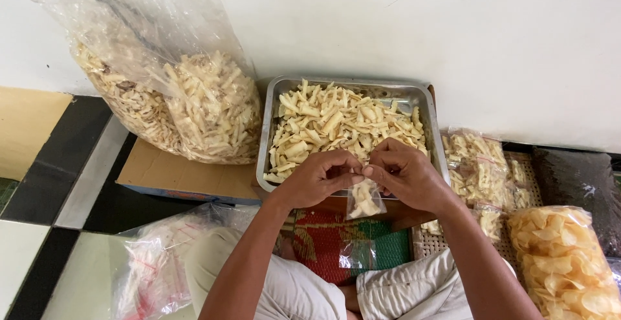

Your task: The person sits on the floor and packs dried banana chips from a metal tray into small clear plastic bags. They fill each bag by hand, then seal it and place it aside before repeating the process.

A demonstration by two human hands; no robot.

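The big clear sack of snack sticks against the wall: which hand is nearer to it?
Left. The left hand pinches the small bag on the side toward the big sack; the right hand pinches the bag's other side, farther from the sack.

Both hands pinch the top of a small clear plastic bag (365, 198) of pale yellow snack sticks, left hand (317, 179) and right hand (407, 172) touching; just beyond lies a rectangular metal tray (270, 140) heaped with the same sticks; far left, a large clear sack (162, 81) of them on cardboard.

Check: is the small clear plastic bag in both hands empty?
No: the small clear plastic bag, pinched at its top by both hands' fingers, holds pale yellow snack sticks.
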